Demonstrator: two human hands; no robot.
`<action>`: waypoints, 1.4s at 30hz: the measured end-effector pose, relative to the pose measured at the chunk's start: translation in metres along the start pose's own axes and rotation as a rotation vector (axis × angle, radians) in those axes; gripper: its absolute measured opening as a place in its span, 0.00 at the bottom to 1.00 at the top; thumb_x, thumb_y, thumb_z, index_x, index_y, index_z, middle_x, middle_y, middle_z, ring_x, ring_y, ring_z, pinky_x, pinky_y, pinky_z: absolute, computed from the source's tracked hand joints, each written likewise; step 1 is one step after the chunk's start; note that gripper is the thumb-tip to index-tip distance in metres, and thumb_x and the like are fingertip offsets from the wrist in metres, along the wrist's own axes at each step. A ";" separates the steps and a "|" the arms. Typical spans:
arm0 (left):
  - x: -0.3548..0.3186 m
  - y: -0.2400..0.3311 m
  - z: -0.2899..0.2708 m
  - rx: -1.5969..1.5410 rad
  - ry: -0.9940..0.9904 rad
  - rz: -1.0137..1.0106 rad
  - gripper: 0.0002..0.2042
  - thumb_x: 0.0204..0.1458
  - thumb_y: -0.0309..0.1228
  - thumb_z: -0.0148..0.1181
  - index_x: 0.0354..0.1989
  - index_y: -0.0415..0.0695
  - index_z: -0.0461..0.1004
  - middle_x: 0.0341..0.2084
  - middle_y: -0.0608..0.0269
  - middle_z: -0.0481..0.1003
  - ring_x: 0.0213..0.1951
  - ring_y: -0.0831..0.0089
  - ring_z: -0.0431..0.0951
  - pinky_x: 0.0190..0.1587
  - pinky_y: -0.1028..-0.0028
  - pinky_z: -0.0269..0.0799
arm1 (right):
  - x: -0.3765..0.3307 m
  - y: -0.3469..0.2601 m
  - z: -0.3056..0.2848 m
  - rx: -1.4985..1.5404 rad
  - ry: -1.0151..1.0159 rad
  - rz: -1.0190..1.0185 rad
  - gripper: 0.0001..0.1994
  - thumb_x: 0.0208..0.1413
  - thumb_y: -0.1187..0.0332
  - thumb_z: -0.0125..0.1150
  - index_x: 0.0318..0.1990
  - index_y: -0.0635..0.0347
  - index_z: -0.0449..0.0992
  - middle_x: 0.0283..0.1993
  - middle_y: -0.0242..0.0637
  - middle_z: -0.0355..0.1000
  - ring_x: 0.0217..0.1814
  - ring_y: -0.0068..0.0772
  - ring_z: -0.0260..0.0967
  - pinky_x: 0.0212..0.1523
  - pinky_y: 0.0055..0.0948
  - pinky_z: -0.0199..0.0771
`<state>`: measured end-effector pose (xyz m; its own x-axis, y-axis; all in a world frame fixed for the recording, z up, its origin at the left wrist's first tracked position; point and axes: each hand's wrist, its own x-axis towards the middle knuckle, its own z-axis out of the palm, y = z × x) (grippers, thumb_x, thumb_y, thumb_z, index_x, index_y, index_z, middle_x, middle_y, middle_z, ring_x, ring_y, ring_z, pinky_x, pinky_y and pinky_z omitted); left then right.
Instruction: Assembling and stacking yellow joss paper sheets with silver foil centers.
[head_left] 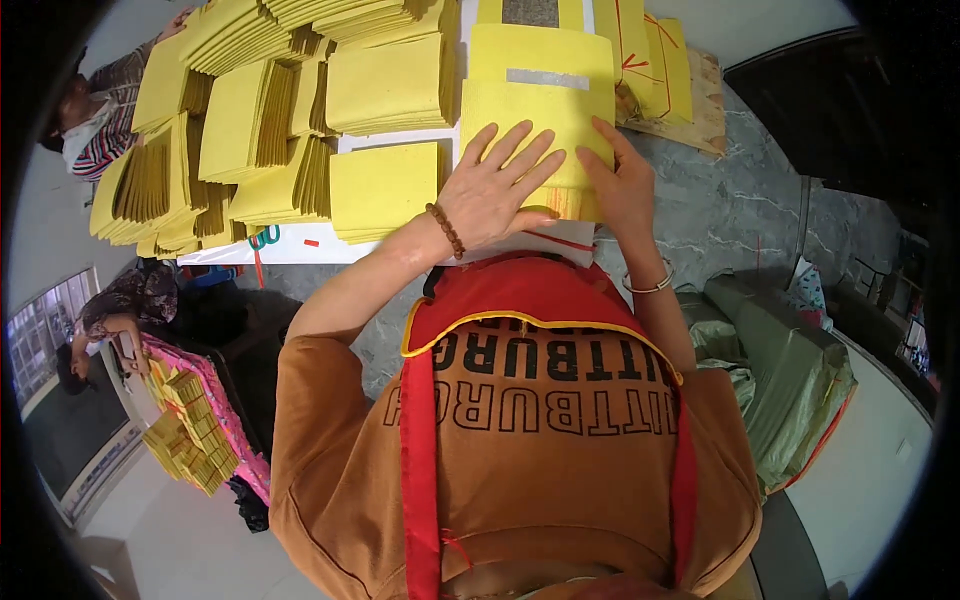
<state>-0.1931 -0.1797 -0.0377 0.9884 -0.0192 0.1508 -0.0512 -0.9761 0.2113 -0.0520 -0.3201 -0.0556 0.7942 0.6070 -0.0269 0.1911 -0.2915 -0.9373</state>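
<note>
A stack of yellow paper sheets (pixel 540 100) lies in front of me at the table's near right part, with a pale grey strip (pixel 548 78) showing across it. My left hand (pixel 495 190) rests flat on the stack, fingers spread, a brown bead bracelet at its wrist. At the stack's right edge is my right hand (pixel 622 185), thumb and forefinger apart and touching the paper; its other fingers are partly hidden. Under the stack's near end, below my left hand, a whitish edge with a red line shows.
Folded yellow paper bundles (pixel 385 85) cover the table's left side. Green-handled scissors (pixel 264 237) lie at the near edge. Red-tied yellow bundles (pixel 660 65) stand on a wooden board at right. Wrapped green packs (pixel 770 360) stand on the floor. Two other people are at left.
</note>
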 end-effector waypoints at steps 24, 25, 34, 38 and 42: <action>0.028 0.026 0.013 0.373 0.206 -0.105 0.22 0.43 0.31 0.56 0.50 0.41 0.68 0.44 0.58 0.70 0.42 0.66 0.70 0.38 0.71 0.65 | -0.035 0.014 -0.023 0.418 -0.114 0.028 0.24 0.65 0.58 0.36 0.61 0.67 0.56 0.57 0.46 0.65 0.63 0.41 0.59 0.65 0.35 0.52; 0.029 0.023 0.013 0.310 0.209 -0.119 0.21 0.43 0.31 0.56 0.49 0.42 0.68 0.42 0.59 0.71 0.41 0.67 0.70 0.38 0.71 0.65 | -0.030 0.015 -0.026 0.443 -0.080 -0.032 0.24 0.65 0.57 0.35 0.61 0.67 0.55 0.56 0.48 0.65 0.62 0.41 0.60 0.64 0.36 0.53; -0.070 -0.022 -0.036 0.198 0.508 -0.165 0.25 0.37 0.20 0.53 0.51 0.42 0.71 0.48 0.60 0.73 0.47 0.65 0.72 0.46 0.68 0.66 | -0.023 0.014 -0.020 0.527 0.044 -0.129 0.25 0.66 0.56 0.32 0.61 0.67 0.55 0.54 0.48 0.66 0.56 0.41 0.65 0.60 0.37 0.59; -0.128 -0.053 0.000 0.259 0.363 -0.272 0.24 0.42 0.24 0.52 0.53 0.43 0.69 0.49 0.59 0.71 0.48 0.65 0.71 0.46 0.67 0.66 | -0.022 0.015 -0.012 0.407 0.000 -0.151 0.23 0.66 0.58 0.32 0.59 0.67 0.60 0.50 0.46 0.69 0.55 0.38 0.65 0.59 0.35 0.59; -0.146 -0.058 0.025 0.253 0.270 -0.349 0.23 0.44 0.24 0.51 0.53 0.43 0.69 0.50 0.59 0.70 0.51 0.64 0.69 0.49 0.66 0.65 | -0.023 0.015 -0.009 0.339 0.007 -0.128 0.22 0.65 0.60 0.33 0.56 0.67 0.64 0.48 0.45 0.70 0.53 0.36 0.66 0.58 0.34 0.59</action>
<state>-0.3308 -0.1257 -0.0960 0.8665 0.3415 0.3640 0.3450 -0.9368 0.0576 -0.0620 -0.3452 -0.0660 0.7801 0.6176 0.0997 0.0884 0.0489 -0.9949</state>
